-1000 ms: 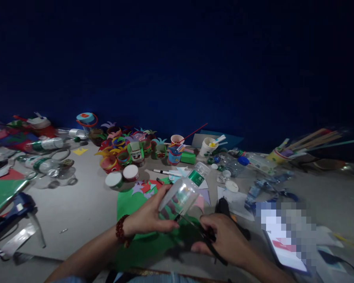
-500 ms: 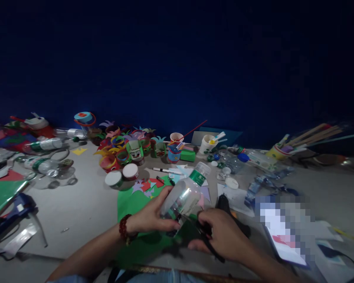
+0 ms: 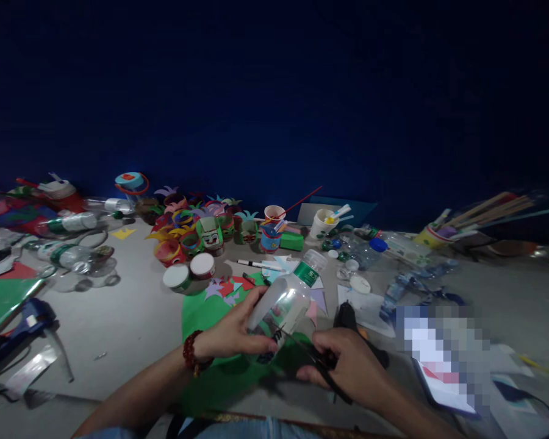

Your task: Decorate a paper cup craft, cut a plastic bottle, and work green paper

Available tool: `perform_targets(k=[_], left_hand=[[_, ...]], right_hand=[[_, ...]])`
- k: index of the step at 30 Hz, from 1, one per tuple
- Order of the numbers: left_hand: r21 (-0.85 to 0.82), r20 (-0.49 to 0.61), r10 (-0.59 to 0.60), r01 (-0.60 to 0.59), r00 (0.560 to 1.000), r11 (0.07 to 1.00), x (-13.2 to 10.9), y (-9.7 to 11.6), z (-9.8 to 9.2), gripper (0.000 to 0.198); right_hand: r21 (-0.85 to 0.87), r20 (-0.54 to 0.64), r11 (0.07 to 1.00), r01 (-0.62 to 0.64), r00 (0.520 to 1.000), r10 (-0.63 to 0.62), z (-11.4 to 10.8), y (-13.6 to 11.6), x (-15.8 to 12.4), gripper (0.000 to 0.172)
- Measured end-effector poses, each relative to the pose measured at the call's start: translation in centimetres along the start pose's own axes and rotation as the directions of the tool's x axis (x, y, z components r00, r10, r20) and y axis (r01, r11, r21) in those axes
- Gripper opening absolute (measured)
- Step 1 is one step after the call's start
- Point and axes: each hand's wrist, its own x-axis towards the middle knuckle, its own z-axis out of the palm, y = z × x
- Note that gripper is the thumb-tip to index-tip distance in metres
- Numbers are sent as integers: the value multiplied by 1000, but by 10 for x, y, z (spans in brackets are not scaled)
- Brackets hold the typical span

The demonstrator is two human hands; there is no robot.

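My left hand (image 3: 231, 332) is wrapped round a clear plastic bottle (image 3: 286, 299) with a green label and a pale cap. The bottle is tilted, its cap pointing up and away to the right. My right hand (image 3: 348, 366) is closed on black scissors (image 3: 308, 360), and the blades touch the bottle's lower end. Both hands hover over a green paper sheet (image 3: 205, 317) on the grey floor. A beaded bracelet (image 3: 190, 353) sits on my left wrist.
Coloured paper-cup crafts (image 3: 196, 228) cluster behind, with a marker pen (image 3: 256, 266), paper scraps and bottle caps nearby. Empty bottles (image 3: 68, 256) lie at left. A black glue gun (image 3: 348, 317) rests right of the bottle. Brushes and sticks (image 3: 480, 216) lie far right.
The bottle and both hands have shifted only slightly. The scissor blades now sit a little further along the bottle's lower end.
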Motion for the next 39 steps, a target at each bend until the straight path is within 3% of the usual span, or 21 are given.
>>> perform_targets(k=[8,13,22,39], left_hand=[[127,25,57,-60,998,990,2,-1,-11,83],[144,-13,53,-51,998,988,2,-2,-6,77],[178,-18,1,2,1000,984,2,-7,2,85],[207,-116,10,15,993,978,2,-7,14,77]], right_hand=[[67,46,996,-57,997,54,6,7,-2,55],[121,81,989,-81,994,71,8,10,-1,55],[102,92,995,-21,996,11,1,3,1,58],[59,69,993,-98,993,94,-2,0,2,57]])
